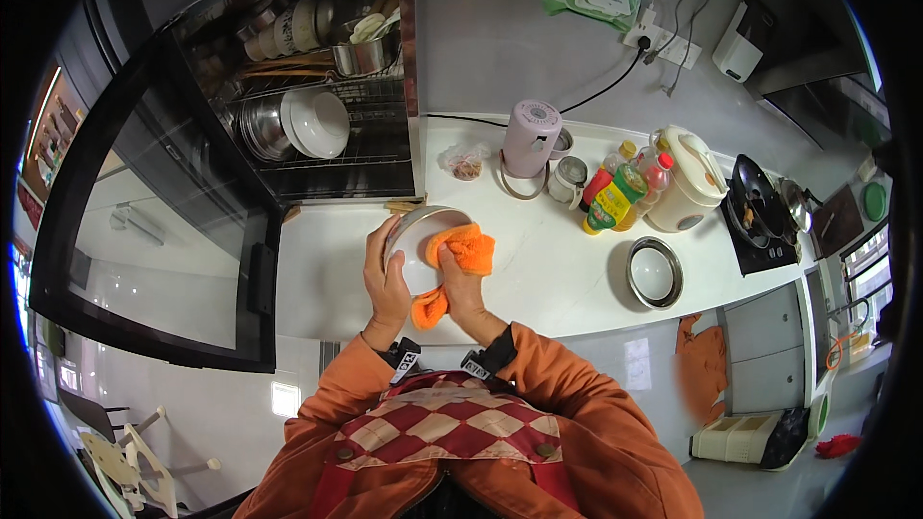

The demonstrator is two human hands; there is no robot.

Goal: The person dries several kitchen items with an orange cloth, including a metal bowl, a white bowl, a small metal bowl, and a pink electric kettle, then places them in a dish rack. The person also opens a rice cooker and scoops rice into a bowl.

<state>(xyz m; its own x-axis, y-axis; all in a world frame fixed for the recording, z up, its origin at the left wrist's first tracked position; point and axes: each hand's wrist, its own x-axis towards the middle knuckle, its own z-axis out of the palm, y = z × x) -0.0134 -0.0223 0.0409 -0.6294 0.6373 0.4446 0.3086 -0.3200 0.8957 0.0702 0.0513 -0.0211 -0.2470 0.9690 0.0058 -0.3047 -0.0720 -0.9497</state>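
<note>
A white bowl is tilted up in front of me, above the white counter. My left hand is closed on its left side, with the thumb over the rim. An orange cloth is bunched in my right hand, pressed against the inside of the bowl; part of the cloth hangs below the hand. Further right on the counter stands a metal bowl with a white bowl inside it.
At left, a dish cabinet holds stacked bowls; its glass door stands open. Behind the counter are a pink appliance, several bottles and a cream cooker. Black pans rest on the stove.
</note>
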